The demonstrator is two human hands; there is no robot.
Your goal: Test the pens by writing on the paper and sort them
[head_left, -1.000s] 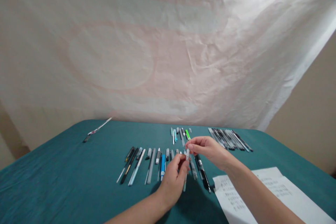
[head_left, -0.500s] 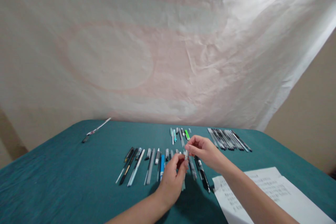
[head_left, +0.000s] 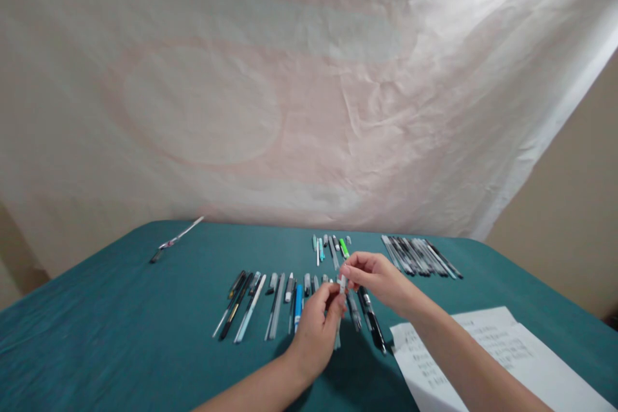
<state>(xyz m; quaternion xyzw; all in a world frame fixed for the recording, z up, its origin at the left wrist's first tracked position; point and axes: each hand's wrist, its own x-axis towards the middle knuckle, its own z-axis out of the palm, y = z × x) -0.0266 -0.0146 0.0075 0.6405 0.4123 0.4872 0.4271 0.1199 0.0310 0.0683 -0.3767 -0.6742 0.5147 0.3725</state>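
My left hand [head_left: 316, 328] is closed round the barrel of a pale pen [head_left: 338, 332], held upright over the teal tablecloth [head_left: 120, 335]. My right hand [head_left: 379, 277] pinches the pen's top end, where its cap sits, thumb and fingers pressed together. Both hands hover just above a row of pens [head_left: 270, 299] laid side by side on the cloth.
A second short row of pens with a green one [head_left: 344, 247] lies farther back. A dark bundle of pens [head_left: 420, 256] lies at the back right. White written sheets [head_left: 487, 360] lie at the front right. A lone pen [head_left: 176, 241] lies at the back left. A creased white sheet hangs behind.
Both hands with the pen have shifted very slightly toward me and lower; the grip is the same.
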